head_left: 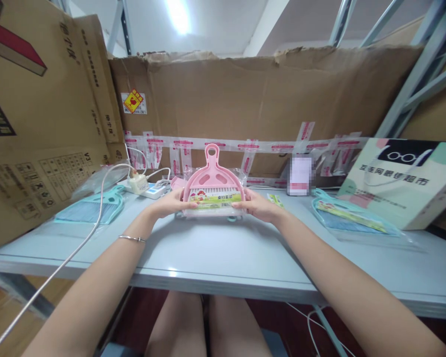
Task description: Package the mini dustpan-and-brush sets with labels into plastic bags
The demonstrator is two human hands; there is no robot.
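Pink dustpan set (212,179) upright; left hand (170,202) and right hand (263,205) clasped around its sides; power strip (156,191) left of it.

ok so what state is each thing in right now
pink set: upright, held at both sides
left hand: gripping its left edge
right hand: gripping its right edge
left teal set: lying on the table
right teal set: lying down, in clear wrap
phone: upright, screen lit
charger: plugged in
bag: standing
ceiling light: on
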